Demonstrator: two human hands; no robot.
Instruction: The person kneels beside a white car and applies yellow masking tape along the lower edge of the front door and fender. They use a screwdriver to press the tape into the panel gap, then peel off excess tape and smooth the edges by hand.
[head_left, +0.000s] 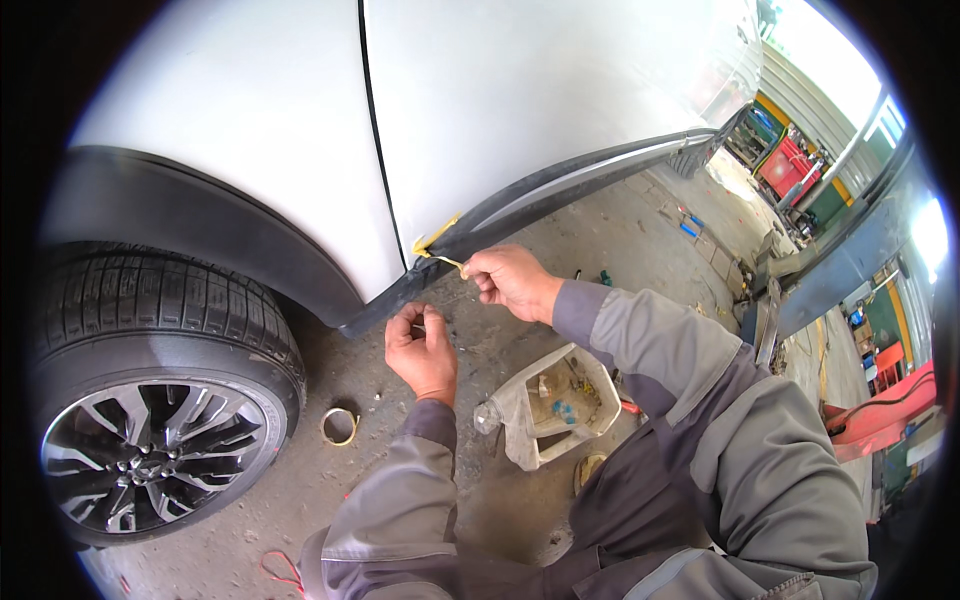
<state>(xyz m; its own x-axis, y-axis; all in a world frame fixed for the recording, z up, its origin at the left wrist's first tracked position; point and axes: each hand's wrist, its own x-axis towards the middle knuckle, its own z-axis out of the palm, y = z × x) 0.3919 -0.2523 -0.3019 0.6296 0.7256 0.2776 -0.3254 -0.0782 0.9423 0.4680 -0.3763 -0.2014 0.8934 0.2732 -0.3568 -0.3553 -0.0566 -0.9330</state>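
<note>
My right hand pinches the loose end of a thin yellow strip of masking tape. The strip runs to a crumpled yellow patch at the lower corner of a white car door, where the door gap meets the dark sill trim. Just below that trim, my left hand has its fingers curled in, with the thumb beside them. Whatever the left fingertips may hold is hidden. Black cladding arches over the wheel to the left of my hands.
On the floor lie a tape roll and a cut-open pale plastic container with small scraps inside. Blue-handled pliers rest farther off. A blue lift post and red equipment stand at right.
</note>
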